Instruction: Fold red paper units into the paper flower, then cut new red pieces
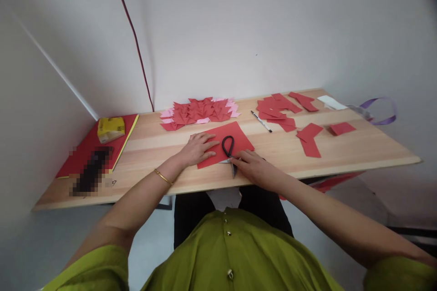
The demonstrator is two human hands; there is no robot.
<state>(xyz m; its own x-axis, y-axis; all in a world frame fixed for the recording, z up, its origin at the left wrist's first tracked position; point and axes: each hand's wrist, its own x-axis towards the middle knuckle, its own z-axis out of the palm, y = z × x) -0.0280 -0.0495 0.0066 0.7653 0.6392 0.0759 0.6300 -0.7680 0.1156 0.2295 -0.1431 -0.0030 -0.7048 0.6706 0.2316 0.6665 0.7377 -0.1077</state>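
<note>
A red paper square (239, 138) lies on the wooden table (358, 152) just in front of me. My left hand (198, 147) rests flat on its left part, fingers stretched out. Black-handled scissors (229, 148) lie on the sheet, blades pointing toward me. My right hand (251, 167) lies at the sheet's near right edge, its fingertips touching the scissor blades; its fingers are loosely extended and hold nothing that I can see.
A heap of folded red and pink paper pieces (201, 111) sits behind the sheet. Loose red cut pieces (278, 109) and a pen (261, 121) lie to the right. A yellow packet (111, 128) rests on red sheets (128, 132) at left. White walls close in behind and left.
</note>
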